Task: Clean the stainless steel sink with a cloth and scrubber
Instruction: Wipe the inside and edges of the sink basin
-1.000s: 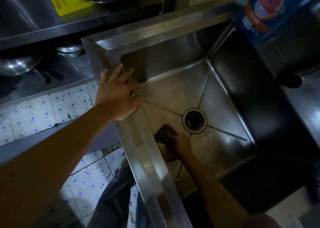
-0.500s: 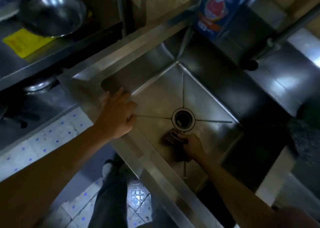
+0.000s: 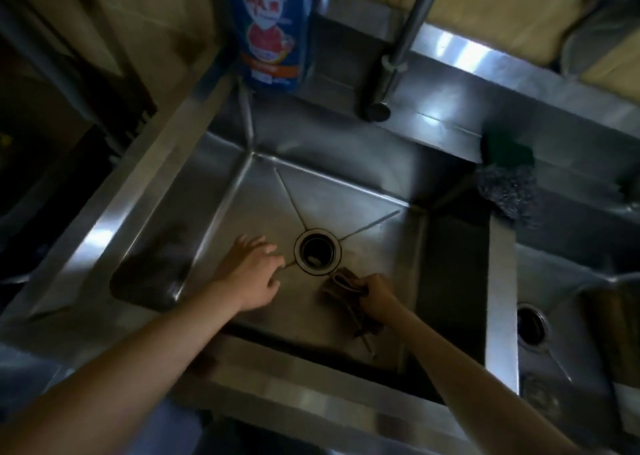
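The stainless steel sink fills the middle of the view, its round drain at the centre of the basin floor. My right hand grips a folded brown cloth on the basin floor just right of and below the drain. My left hand is inside the basin left of the drain, fingers spread and relaxed, holding nothing. A steel-wool scrubber lies on the sink's right rim with a green scouring pad just behind it.
A blue detergent pouch stands at the sink's back left corner. The faucet spout hangs over the back wall. A second basin with its own drain lies to the right, past a steel divider.
My left hand left the sink's left rim and came down into the basin beside the drain. My right hand slid the cloth from left of the drain to its right. The view swung right.
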A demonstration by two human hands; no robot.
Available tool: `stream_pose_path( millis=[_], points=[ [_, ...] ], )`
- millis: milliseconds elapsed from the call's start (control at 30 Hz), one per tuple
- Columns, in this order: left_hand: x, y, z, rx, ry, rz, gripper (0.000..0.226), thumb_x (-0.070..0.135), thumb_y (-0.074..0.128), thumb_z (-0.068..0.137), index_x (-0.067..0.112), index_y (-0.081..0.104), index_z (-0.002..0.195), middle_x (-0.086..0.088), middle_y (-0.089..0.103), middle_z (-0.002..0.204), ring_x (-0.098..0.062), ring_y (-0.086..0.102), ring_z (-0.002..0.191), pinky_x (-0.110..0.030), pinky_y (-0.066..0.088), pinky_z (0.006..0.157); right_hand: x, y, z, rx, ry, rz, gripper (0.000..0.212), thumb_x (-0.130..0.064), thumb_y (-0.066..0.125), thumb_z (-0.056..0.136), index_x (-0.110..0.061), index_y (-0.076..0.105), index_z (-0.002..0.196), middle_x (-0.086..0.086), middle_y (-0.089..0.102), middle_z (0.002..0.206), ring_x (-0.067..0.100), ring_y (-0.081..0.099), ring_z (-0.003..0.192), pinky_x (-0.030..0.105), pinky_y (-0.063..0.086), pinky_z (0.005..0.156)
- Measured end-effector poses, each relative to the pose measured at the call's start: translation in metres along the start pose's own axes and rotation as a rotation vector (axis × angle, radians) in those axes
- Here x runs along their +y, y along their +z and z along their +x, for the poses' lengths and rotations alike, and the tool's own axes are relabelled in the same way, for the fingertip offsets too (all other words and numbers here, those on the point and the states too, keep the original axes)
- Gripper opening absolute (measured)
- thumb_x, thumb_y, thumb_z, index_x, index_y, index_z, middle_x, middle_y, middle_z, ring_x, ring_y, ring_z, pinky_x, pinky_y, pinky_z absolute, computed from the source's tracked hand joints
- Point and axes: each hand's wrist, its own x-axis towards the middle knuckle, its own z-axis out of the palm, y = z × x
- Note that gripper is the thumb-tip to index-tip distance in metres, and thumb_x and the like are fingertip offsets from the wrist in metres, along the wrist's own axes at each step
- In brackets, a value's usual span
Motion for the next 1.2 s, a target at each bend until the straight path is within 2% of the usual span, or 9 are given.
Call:
stream_pose_path(
  millis=[200, 300, 433, 567, 633, 833, 900, 1000, 1200],
  points=[
    [-0.020, 0.015, 0.026, -0.068, 0.053, 0.102, 0.035, 0.041, 0.051, 0.088, 0.029, 0.056, 0.120, 0.006, 0.052, 0.127, -0.018, 0.041, 0.125, -0.036, 0.029, 0.107, -0.015, 0.005, 0.005, -0.015, -0.083, -0.042, 0.029, -0.012, 0.054, 0.085, -0.014, 0.068, 0.111, 0.013, 0.067, 0.107, 0.030, 0.060, 0.102, 0.029, 0.045, 0.086],
    [-0.028, 0.022, 0.035, -0.113, 0.106, 0.130, 0.034, 0.040, 0.051, 0.087, 0.028, 0.056, 0.119, 0.005, 0.053, 0.123, -0.018, 0.044, 0.119, -0.035, 0.032, 0.103, -0.024, 0.008, 0.003, -0.048, -0.053, -0.022, 0.033, -0.021, 0.062, 0.083, -0.015, 0.067, 0.115, 0.011, 0.066, 0.113, 0.029, 0.059, 0.106, 0.026, 0.043, 0.087],
    [-0.033, 0.022, 0.050, -0.132, 0.188, 0.111, 0.034, 0.035, 0.050, 0.088, 0.026, 0.055, 0.121, 0.002, 0.056, 0.121, -0.020, 0.050, 0.114, -0.034, 0.037, 0.099, -0.032, 0.001, -0.006, -0.184, 0.010, -0.035, 0.067, -0.018, 0.072, 0.074, -0.018, 0.046, 0.135, 0.007, 0.056, 0.129, 0.025, 0.054, 0.116, 0.030, 0.044, 0.096],
    [-0.030, 0.024, 0.076, -0.196, 0.289, 0.181, 0.029, 0.024, 0.049, 0.086, 0.023, 0.056, 0.115, -0.003, 0.057, 0.117, -0.024, 0.053, 0.111, -0.033, 0.039, 0.094, -0.035, -0.023, -0.027, -0.149, 0.131, 0.176, 0.075, -0.012, 0.068, 0.082, -0.018, 0.029, 0.145, 0.005, 0.033, 0.149, 0.023, 0.036, 0.134, 0.026, 0.032, 0.106],
    [-0.024, 0.027, 0.089, -0.221, 0.350, 0.213, 0.031, 0.020, 0.049, 0.086, 0.022, 0.056, 0.116, -0.004, 0.055, 0.119, -0.026, 0.052, 0.113, -0.032, 0.039, 0.093, -0.031, -0.032, -0.044, -0.112, 0.163, 0.189, 0.077, -0.017, 0.067, 0.084, -0.020, 0.024, 0.148, 0.004, 0.029, 0.151, 0.025, 0.031, 0.137, 0.029, 0.029, 0.109],
    [-0.003, 0.046, 0.125, -0.225, 0.467, 0.225, 0.042, 0.024, 0.053, 0.086, 0.023, 0.050, 0.128, -0.005, 0.053, 0.126, -0.028, 0.052, 0.116, -0.032, 0.042, 0.093, -0.017, -0.048, -0.097, 0.178, 0.181, 0.217, 0.088, -0.045, 0.072, 0.074, -0.030, 0.023, 0.146, 0.003, 0.043, 0.141, 0.024, 0.040, 0.131, 0.038, 0.039, 0.105],
    [0.011, 0.059, 0.132, -0.243, 0.488, 0.192, 0.049, 0.027, 0.052, 0.087, 0.026, 0.044, 0.136, -0.006, 0.049, 0.131, -0.030, 0.048, 0.119, -0.034, 0.042, 0.096, -0.011, -0.059, -0.114, 0.308, 0.215, 0.154, 0.091, -0.048, 0.071, 0.073, -0.033, 0.019, 0.147, 0.002, 0.037, 0.144, 0.025, 0.035, 0.132, 0.041, 0.039, 0.104],
    [0.036, 0.083, 0.138, -0.277, 0.497, 0.106, 0.052, 0.031, 0.050, 0.088, 0.028, 0.040, 0.138, -0.009, 0.044, 0.135, -0.033, 0.044, 0.121, -0.039, 0.042, 0.098, 0.005, -0.073, -0.134, 0.507, 0.255, -0.076, 0.087, -0.050, 0.065, 0.078, -0.031, 0.017, 0.148, 0.004, 0.024, 0.152, 0.027, 0.021, 0.139, 0.045, 0.026, 0.110],
    [0.072, 0.132, 0.138, -0.319, 0.414, 0.145, 0.053, 0.039, 0.044, 0.093, 0.026, 0.030, 0.143, -0.013, 0.029, 0.143, -0.039, 0.030, 0.126, -0.042, 0.031, 0.106, 0.046, -0.072, -0.151, 0.453, 0.374, -0.205, 0.087, -0.057, 0.050, 0.086, -0.030, -0.003, 0.150, 0.001, -0.009, 0.158, 0.026, -0.006, 0.145, 0.049, 0.007, 0.116]
  ],
)
